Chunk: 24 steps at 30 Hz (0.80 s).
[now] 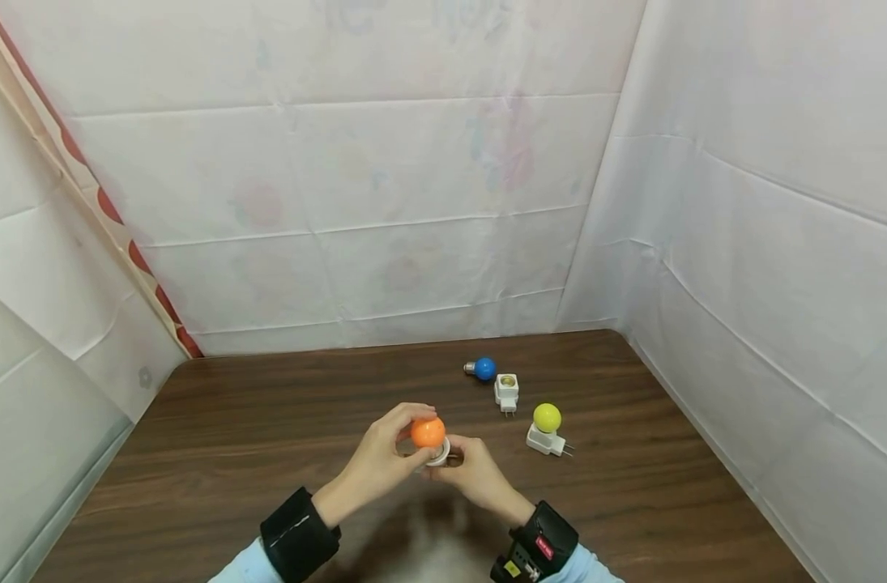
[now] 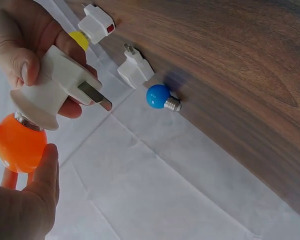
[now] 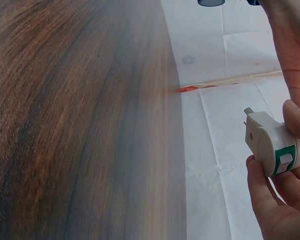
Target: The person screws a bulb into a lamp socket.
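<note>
Orange bulb (image 1: 428, 431) sits in the socket (image 1: 439, 453), held above the table (image 1: 268, 421); left hand (image 1: 381, 459) pinches the bulb, right hand (image 1: 472, 474) grips the socket. Crooked twisting could cross-thread it, or it slips onto the yellow bulb (image 1: 547, 417) beyond.

A blue bulb (image 1: 484, 368) lay loose on the dark wooden desk (image 1: 268, 421), just beside an empty white socket plug (image 1: 506, 392). Near them, a yellow bulb (image 1: 547, 418) sat in a second plug (image 1: 545, 441). White creased sheets (image 1: 385, 202) walled the desk on three sides.
</note>
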### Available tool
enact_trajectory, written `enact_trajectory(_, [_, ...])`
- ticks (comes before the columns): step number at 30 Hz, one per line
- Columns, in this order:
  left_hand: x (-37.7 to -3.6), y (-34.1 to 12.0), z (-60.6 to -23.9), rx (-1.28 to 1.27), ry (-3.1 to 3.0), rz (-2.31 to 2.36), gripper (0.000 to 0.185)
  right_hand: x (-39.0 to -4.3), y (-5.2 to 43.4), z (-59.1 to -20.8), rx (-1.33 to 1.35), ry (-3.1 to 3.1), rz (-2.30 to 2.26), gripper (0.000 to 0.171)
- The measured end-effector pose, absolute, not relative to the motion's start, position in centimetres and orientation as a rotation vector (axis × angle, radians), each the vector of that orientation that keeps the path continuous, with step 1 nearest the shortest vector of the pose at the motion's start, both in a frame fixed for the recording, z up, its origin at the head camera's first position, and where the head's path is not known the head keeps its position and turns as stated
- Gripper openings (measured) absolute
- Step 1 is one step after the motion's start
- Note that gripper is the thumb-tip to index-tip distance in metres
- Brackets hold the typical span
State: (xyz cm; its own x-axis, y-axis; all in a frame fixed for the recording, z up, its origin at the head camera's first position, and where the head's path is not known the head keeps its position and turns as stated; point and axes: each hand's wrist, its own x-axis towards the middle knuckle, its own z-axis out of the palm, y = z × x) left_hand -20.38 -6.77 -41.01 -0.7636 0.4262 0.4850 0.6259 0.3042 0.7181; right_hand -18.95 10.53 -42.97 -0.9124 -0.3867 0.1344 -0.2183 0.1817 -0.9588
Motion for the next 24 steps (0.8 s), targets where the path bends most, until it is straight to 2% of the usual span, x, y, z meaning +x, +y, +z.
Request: enact_trajectory(24, [-19.6,-7.3,-39.8,-0.962,-2.414,-1.411,0.032,-18.4,10.3,-42.4,-0.551,2.305,-1.848,0.032])
